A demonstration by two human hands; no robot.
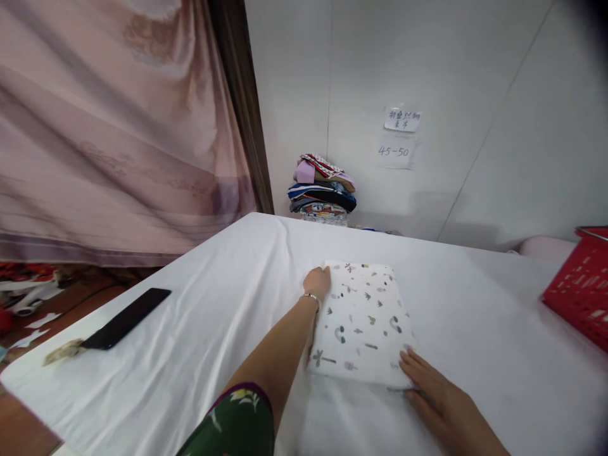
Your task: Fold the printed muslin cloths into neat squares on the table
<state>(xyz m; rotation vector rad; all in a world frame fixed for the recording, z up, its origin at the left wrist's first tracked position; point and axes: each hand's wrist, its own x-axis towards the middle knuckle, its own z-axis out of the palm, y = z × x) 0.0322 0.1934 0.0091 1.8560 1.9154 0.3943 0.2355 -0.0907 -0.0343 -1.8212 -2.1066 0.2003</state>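
A folded white cloth (363, 323) lies on the white-covered table. It is printed with small palm trees, rainbows and other motifs. At its far left corner, my left hand (317, 283) is closed with curled fingers on the edge; the fingertips are partly hidden. My right hand (430, 386) is at the near right corner, its fingertips on top of the fabric and the thumb low at the near edge, so the corner sits between them. A bracelet circles my left wrist, below a green patterned sleeve (235, 421).
The table's white cover (228, 316) is wrinkled on the left, where a black phone-like slab (128, 320) with a furry strap lies. Behind the far edge rises a pile of folded fabrics (323, 190). A red basket (582, 288) stands right; a pink curtain (118, 126) hangs left.
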